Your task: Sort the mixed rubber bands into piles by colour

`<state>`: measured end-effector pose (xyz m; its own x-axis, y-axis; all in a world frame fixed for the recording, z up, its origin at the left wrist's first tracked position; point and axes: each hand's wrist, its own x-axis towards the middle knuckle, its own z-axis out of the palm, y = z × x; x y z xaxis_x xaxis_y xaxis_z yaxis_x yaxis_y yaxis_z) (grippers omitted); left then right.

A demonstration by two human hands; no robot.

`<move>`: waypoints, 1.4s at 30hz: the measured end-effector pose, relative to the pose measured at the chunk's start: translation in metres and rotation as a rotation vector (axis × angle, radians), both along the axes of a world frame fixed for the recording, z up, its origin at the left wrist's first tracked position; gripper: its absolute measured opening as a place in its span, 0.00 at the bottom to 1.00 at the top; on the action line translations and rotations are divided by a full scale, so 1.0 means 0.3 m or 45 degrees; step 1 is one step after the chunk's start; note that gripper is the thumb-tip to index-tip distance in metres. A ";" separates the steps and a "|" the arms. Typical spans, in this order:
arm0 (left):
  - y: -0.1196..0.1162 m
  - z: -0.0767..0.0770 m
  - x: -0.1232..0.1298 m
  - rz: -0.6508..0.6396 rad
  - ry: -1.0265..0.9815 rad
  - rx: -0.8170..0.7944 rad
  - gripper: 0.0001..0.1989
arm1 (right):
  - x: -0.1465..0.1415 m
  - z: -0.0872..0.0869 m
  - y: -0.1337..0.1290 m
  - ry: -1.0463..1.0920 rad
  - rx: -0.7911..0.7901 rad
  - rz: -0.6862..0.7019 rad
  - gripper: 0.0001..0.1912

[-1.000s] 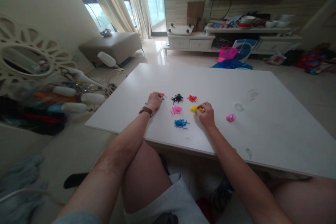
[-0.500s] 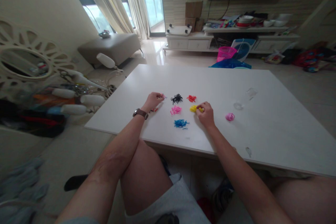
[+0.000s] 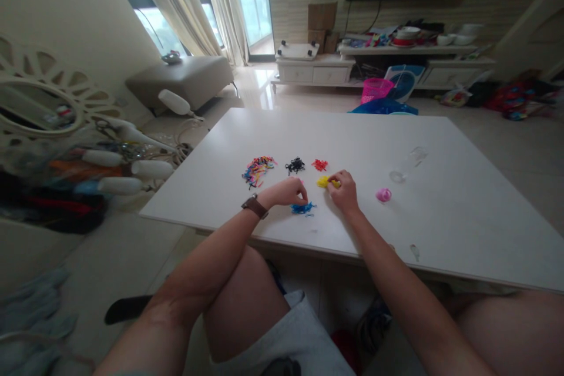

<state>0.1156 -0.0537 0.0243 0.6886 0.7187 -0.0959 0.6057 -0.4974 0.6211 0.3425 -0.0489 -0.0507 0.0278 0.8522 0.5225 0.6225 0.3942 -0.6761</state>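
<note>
Small heaps of loops lie on the white table. My left hand [image 3: 288,191], with a brown watch on its wrist, has its fingers pressed together just above the blue heap [image 3: 301,208]; what they hold, if anything, is too small to name. It hides most of the pink heap. My right hand [image 3: 344,189] pinches at the yellow heap [image 3: 323,182], fingertips on its right side. Behind them are a black heap [image 3: 295,165] and a red heap [image 3: 320,164]. A mixed-colour heap [image 3: 258,171] spreads in a curve at the left.
Right of my right hand stand a pink round item [image 3: 383,195] and a clear ring [image 3: 397,177]. A clear piece [image 3: 417,155] lies farther back, another [image 3: 415,252] near the front edge. Beyond the table is a pink basket [image 3: 376,90].
My left hand has moved right and toward me, from the mixed-colour heap to the blue one, uncovering the mixed heap. My right hand has stayed at the yellow heap.
</note>
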 end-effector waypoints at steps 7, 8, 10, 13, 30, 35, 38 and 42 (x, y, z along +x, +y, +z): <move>-0.016 0.009 0.018 0.186 -0.263 -0.227 0.13 | -0.002 0.003 -0.002 0.002 0.011 0.006 0.05; -0.017 0.010 0.024 0.265 -0.400 -0.372 0.15 | -0.003 0.006 -0.004 0.003 0.021 0.011 0.05; -0.018 0.010 0.039 0.433 -0.708 -0.726 0.20 | -0.005 0.013 -0.012 -0.003 0.044 0.035 0.05; -0.017 0.007 0.061 0.598 -1.060 -1.168 0.24 | -0.011 0.029 -0.027 -0.019 0.095 0.097 0.04; -0.008 -0.062 0.064 0.547 -1.153 -1.264 0.12 | -0.035 0.054 -0.062 -0.024 0.191 0.498 0.08; -0.002 -0.075 0.058 0.563 -1.157 -1.267 0.12 | -0.037 0.048 -0.055 0.025 0.262 0.538 0.08; 0.003 -0.074 0.056 0.593 -1.165 -1.272 0.11 | -0.037 0.044 -0.053 0.052 0.282 0.548 0.08; 0.006 -0.061 0.058 0.665 -1.149 -1.269 0.09 | -0.040 0.038 -0.050 0.047 0.269 0.554 0.05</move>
<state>0.1330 -0.0519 0.0061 0.4680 0.7973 -0.3810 -0.2001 0.5156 0.8332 0.3307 -0.0639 -0.0393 -0.2862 0.6640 0.6908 0.3465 0.7439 -0.5715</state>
